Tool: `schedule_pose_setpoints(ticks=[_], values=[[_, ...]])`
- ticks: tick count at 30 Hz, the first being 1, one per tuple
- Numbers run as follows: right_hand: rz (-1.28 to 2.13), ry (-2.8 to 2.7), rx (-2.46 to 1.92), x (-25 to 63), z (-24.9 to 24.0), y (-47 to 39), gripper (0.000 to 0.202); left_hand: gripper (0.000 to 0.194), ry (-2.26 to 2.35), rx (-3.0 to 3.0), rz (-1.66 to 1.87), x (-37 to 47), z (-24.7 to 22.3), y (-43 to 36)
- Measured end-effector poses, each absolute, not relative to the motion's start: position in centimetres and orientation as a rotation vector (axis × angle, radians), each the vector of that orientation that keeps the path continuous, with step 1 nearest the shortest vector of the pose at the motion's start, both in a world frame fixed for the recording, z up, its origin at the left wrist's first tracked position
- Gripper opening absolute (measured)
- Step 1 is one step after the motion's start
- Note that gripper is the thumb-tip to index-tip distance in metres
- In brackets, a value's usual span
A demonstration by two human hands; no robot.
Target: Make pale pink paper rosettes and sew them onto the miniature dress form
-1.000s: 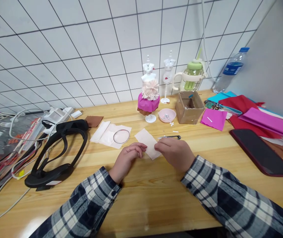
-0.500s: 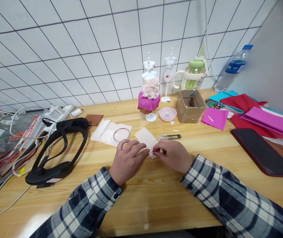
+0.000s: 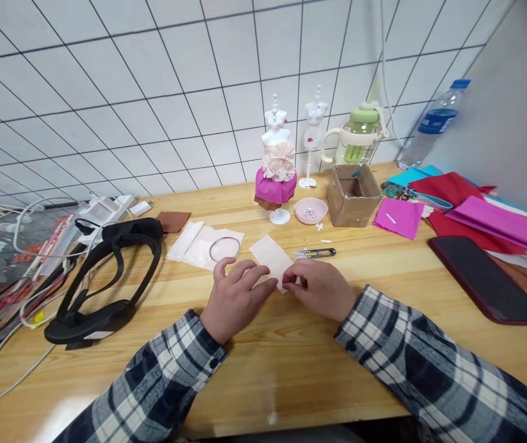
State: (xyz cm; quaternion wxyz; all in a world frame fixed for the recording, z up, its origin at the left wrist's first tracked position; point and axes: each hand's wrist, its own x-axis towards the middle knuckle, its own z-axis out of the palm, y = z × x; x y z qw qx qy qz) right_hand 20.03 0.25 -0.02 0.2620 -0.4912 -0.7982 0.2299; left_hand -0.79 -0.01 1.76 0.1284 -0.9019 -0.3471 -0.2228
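Observation:
A pale pink paper strip lies slanted on the table, its near end between my hands. My right hand pinches the strip's near right edge with thumb and forefinger. At the lower left edge is my left hand, its thumb and forefinger tips close together by the paper and its other fingers spread; whether it grips the edge is too small to tell. Small thread snips rest just beyond my right hand. To the left, a thin wire ring sits on crumpled pale pink paper.
Behind stand a dressed mini mannequin, a bare one, a pink dish and a cardboard box. A black headset and cables lie left. On the right are a phone, coloured papers and a bottle.
The whole view has shifted slightly. Both hands keep nearly the same pose at the paper strip.

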Motion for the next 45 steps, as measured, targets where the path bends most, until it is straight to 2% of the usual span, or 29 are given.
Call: schedule_pose_setpoints(ticks=[6, 11, 13, 15, 18, 19, 23, 27, 30, 34, 38, 45], values=[[0.428, -2.247, -1.246, 20.4, -0.1, 0.2, 0.007, 0.015, -1.266, -2.949, -0.732, -0.6, 1.7, 0.3], [0.002, -2.286, -1.032, 20.3, 0.4, -0.3, 0.016, 0.024, -1.967, -3.418, -1.380, -0.5, 0.9, 0.9], [-0.021, -2.234, -1.014, 20.3, 0.4, -0.3, 0.015, 0.023, -2.087, -3.436, -1.594, -0.6, 0.7, 1.0], [0.087, -2.105, -1.097, 20.5, 0.3, -0.1, 0.013, 0.022, -2.104, -3.404, -1.663, -0.6, 0.7, 1.0], [0.383, -1.865, -1.227, 20.9, 0.3, 0.4, 0.034, 0.023, -2.069, -3.313, -1.547, -0.7, 0.7, 1.0], [0.497, -1.832, -1.227, 21.0, 0.3, 0.5, 0.035, 0.023, -2.031, -3.285, -1.480, -0.6, 0.8, 1.0], [0.930, -1.880, -1.184, 20.8, 0.5, 0.8, 0.024, 0.021, -1.827, -3.230, -1.268, -0.5, 0.8, 0.9], [1.111, -1.838, -1.265, 20.3, 0.0, 1.0, 0.016, 0.021, -1.739, -3.190, -1.196, -0.3, 0.7, 0.8], [1.134, -1.788, -1.287, 20.4, -0.3, 1.1, 0.013, 0.020, -1.737, -3.173, -1.181, -0.3, 0.7, 0.9], [1.023, -1.842, -1.210, 20.5, 0.0, 0.8, 0.033, 0.021, -1.777, -3.210, -1.223, -0.4, 0.8, 0.9], [0.819, -1.999, -1.155, 20.3, 0.4, 0.3, 0.012, 0.023, -1.829, -3.222, -1.322, -0.4, 0.8, 0.9], [0.809, -2.003, -1.219, 20.2, 0.0, 0.4, 0.014, 0.022, -1.808, -3.238, -1.326, -0.4, 0.4, 0.9]])
